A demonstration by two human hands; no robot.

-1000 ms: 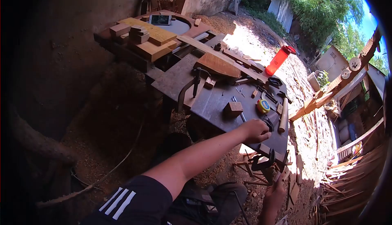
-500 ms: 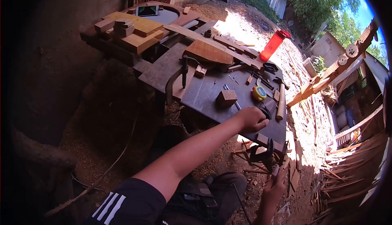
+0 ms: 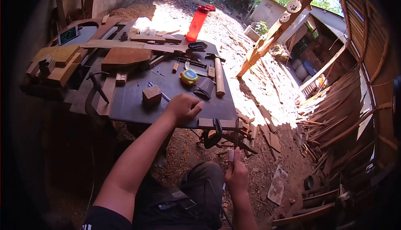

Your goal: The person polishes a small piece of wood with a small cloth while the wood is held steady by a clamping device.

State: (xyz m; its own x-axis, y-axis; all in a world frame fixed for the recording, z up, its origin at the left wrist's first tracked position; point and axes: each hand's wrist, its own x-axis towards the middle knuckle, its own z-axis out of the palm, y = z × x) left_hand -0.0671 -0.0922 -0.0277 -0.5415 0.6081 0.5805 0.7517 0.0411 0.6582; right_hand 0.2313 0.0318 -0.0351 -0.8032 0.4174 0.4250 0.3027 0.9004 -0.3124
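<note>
Left hand [image 3: 184,109] curled closed near the counter [image 3: 217,108] edge, right hand [image 3: 237,176] grip closed around a thin dark tool [image 3: 237,134], wooden strip [image 3: 205,124] beside it under a clamp [image 3: 219,133]

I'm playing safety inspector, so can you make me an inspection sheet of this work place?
Surface: dark tabletop, cluttered.
Job's things: wood strip under a clamp at the table edge; slim tool at its end.
Clutter: hammer, tape measure, wood block, red bottle.
Hands: left hand curled by the near edge; right hand gripping the tool.
Cables: possibly one thin dark cord.
Surroundings: wood scraps on partly sunlit ground.
</note>
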